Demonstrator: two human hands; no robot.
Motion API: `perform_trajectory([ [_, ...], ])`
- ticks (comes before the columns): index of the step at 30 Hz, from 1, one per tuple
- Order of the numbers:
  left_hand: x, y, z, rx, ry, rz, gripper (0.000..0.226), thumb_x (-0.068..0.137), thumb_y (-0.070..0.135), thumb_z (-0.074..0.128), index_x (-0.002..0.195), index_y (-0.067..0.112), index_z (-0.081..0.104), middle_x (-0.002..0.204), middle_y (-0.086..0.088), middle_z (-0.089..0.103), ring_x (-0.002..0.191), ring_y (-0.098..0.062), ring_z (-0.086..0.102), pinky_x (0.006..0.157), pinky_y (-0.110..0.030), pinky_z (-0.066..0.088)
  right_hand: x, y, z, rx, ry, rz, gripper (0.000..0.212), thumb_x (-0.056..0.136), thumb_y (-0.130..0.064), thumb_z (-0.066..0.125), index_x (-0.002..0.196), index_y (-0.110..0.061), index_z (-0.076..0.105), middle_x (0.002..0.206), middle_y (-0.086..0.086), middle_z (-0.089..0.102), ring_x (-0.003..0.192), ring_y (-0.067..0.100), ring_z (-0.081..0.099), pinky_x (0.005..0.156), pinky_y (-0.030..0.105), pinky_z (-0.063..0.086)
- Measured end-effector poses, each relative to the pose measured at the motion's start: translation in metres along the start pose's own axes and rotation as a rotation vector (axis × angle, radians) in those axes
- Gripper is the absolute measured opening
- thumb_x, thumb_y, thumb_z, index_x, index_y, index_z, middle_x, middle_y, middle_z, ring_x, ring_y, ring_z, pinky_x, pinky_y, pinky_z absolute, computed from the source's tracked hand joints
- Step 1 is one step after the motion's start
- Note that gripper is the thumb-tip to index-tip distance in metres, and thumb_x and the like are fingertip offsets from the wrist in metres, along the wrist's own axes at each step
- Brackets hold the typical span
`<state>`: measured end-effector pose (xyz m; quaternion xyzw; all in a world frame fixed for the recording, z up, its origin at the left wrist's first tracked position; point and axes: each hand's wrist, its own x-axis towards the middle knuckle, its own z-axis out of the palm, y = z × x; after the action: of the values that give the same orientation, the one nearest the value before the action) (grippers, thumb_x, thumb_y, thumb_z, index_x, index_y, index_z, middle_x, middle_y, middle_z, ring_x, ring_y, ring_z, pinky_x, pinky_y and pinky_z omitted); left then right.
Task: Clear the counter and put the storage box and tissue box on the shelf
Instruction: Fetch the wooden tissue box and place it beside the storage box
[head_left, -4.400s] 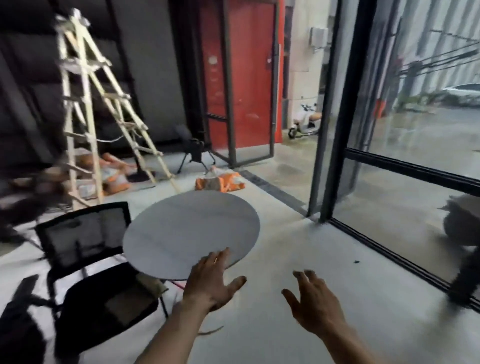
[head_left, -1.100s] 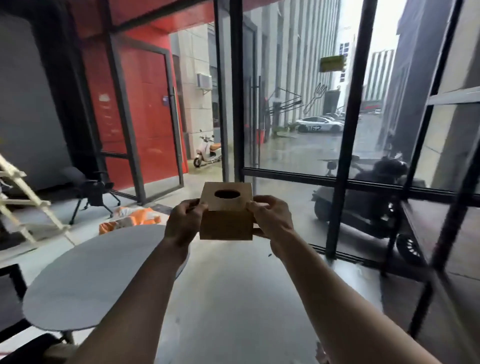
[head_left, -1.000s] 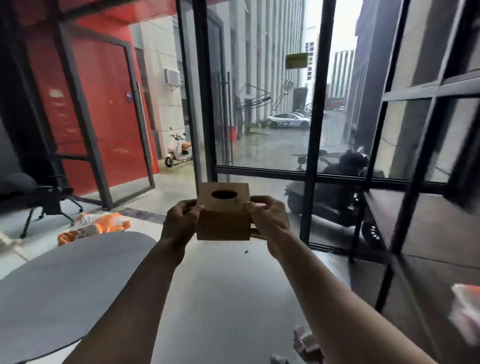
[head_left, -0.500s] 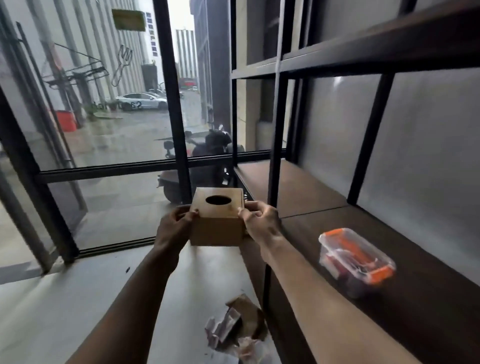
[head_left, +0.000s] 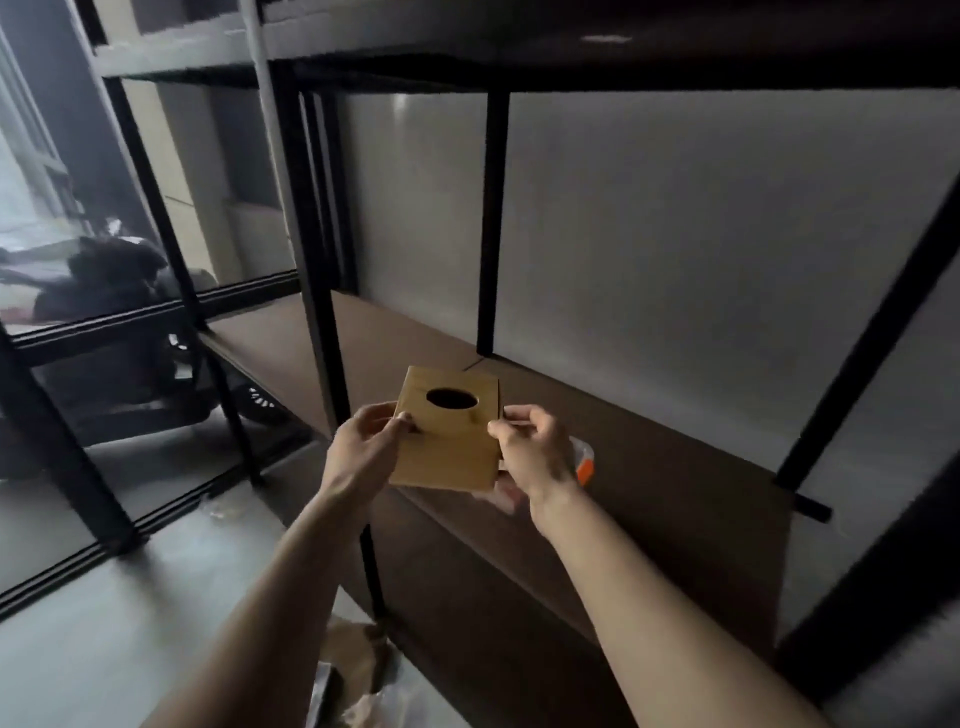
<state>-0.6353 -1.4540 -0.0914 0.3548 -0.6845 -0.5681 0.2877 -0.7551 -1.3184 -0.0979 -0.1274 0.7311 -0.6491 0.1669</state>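
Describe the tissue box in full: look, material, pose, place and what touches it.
The tissue box is a small, light brown cube that looks like wood, with a dark oval opening in its top face and no tissue showing. It is held upright, slightly tilted, in the air over the front edge of the brown shelf board, not yet set down. The left hand grips its left side and the right hand its right side.

The light was dim where I stood, most of it coming from the window (head_left: 62, 218) at my left. Motion blur softened everything, my hands included, and the shelf (head_left: 649, 467) posts bowed, perhaps from lens distortion.
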Motion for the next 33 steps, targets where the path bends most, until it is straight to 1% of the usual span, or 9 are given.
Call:
perform_trajectory([
  [6, 0.035, -0.003, 0.099, 0.030, -0.180, -0.003, 0.033, 0.075, 0.049, 0.065, 0.103, 0.032, 0.073, 0.100, 0.004, 0.076, 0.097, -0.023, 0.070, 0.091, -0.051, 0.057, 0.044, 0.016, -0.070, 0.012, 0.195, 0.074, 0.008, 0.096, -0.024, 0.061, 0.104, -0.023, 0.060, 0.094, -0.003, 0.060, 0.097, 0.023, 0.063, 0.095, 0.049, 0.057],
  [9, 0.044, 0.001, 0.149, 0.064, -0.285, 0.008, 0.030, 0.072, 0.051, 0.064, 0.097, 0.036, 0.072, 0.100, 0.002, 0.076, 0.096, -0.025, 0.070, 0.090, -0.051, 0.057, 0.063, 0.030, -0.108, -0.057, 0.312, 0.092, 0.005, 0.091, -0.038, 0.063, 0.091, -0.036, 0.058, 0.095, -0.009, 0.063, 0.100, 0.025, 0.066, 0.091, 0.052, 0.059],
  [11, 0.047, 0.003, 0.178, 0.094, -0.342, 0.021, 0.030, 0.077, 0.047, 0.064, 0.103, 0.034, 0.070, 0.106, -0.001, 0.074, 0.096, -0.025, 0.068, 0.084, -0.038, 0.060, 0.078, 0.045, -0.131, -0.098, 0.378, 0.097, 0.008, 0.086, -0.044, 0.063, 0.085, -0.040, 0.057, 0.103, -0.005, 0.066, 0.103, 0.026, 0.068, 0.087, 0.053, 0.061],
  [13, 0.049, 0.002, 0.206, 0.123, -0.391, 0.036, 0.021, 0.091, 0.038, 0.061, 0.111, 0.031, 0.065, 0.109, -0.003, 0.070, 0.092, -0.021, 0.065, 0.059, -0.015, 0.054, 0.083, 0.053, -0.151, -0.133, 0.422, 0.112, 0.009, 0.090, -0.041, 0.064, 0.086, -0.041, 0.056, 0.110, -0.001, 0.066, 0.104, 0.026, 0.067, 0.085, 0.051, 0.062],
  [14, 0.051, -0.002, 0.219, 0.123, -0.414, 0.030, 0.023, 0.094, 0.035, 0.060, 0.116, 0.029, 0.064, 0.108, -0.004, 0.069, 0.088, -0.019, 0.065, 0.051, -0.013, 0.051, 0.085, 0.056, -0.160, -0.142, 0.445, 0.115, 0.009, 0.093, -0.038, 0.065, 0.089, -0.041, 0.057, 0.111, -0.001, 0.065, 0.103, 0.025, 0.067, 0.084, 0.051, 0.063],
  [18, 0.058, -0.022, 0.258, 0.109, -0.540, 0.013, 0.020, 0.096, 0.030, 0.060, 0.114, 0.026, 0.064, 0.093, 0.000, 0.067, 0.082, -0.019, 0.060, 0.073, -0.037, 0.053, 0.090, 0.076, -0.184, -0.150, 0.518, 0.180, 0.014, 0.097, -0.030, 0.065, 0.110, -0.029, 0.060, 0.109, -0.003, 0.065, 0.102, 0.023, 0.067, 0.085, 0.049, 0.063],
  [21, 0.064, -0.044, 0.284, 0.136, -0.590, 0.021, 0.020, 0.093, 0.031, 0.062, 0.111, 0.027, 0.067, 0.103, 0.003, 0.071, 0.092, -0.015, 0.063, 0.071, -0.030, 0.050, 0.090, 0.094, -0.192, -0.151, 0.584, 0.224, 0.021, 0.097, -0.029, 0.064, 0.117, -0.024, 0.062, 0.111, -0.002, 0.065, 0.103, 0.023, 0.067, 0.085, 0.049, 0.063],
  [29, 0.056, -0.101, 0.319, 0.311, -0.708, 0.029, 0.032, 0.090, 0.043, 0.058, 0.116, 0.025, 0.065, 0.105, 0.006, 0.069, 0.101, -0.019, 0.064, 0.090, -0.037, 0.051, 0.077, 0.149, -0.203, -0.159, 0.625, 0.362, 0.014, 0.099, -0.027, 0.062, 0.113, -0.026, 0.059, 0.106, -0.009, 0.062, 0.099, 0.019, 0.067, 0.087, 0.048, 0.063],
  [33, 0.052, -0.135, 0.329, 0.424, -0.762, 0.034, 0.033, 0.092, 0.041, 0.052, 0.119, 0.026, 0.063, 0.108, 0.005, 0.068, 0.097, -0.018, 0.062, 0.082, -0.035, 0.048, 0.074, 0.181, -0.201, -0.156, 0.586, 0.418, 0.015, 0.101, -0.024, 0.059, 0.115, -0.026, 0.057, 0.106, -0.009, 0.060, 0.092, 0.008, 0.061, 0.071, 0.030, 0.057],
])
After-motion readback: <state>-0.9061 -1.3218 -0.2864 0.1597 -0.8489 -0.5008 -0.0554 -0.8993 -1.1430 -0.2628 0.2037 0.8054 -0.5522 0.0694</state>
